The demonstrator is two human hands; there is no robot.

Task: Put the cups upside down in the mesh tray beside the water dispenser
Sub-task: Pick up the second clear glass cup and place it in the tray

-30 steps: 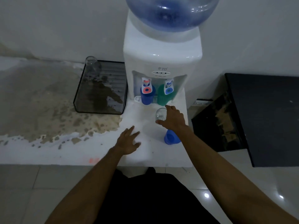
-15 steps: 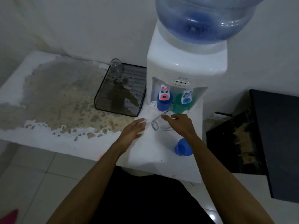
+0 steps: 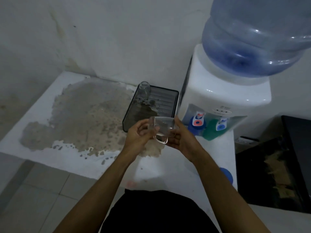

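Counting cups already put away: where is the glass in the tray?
In the head view, the glass stands in the tray's far left corner, by the wall, left of the dispenser.

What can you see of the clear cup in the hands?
The clear cup looks like glass or clear plastic, with a loop handle pointing down toward the camera. It appears empty and lies tipped on its side, held in the air between the left hand and right hand, just in front of the mesh tray. Only the hands touch it.
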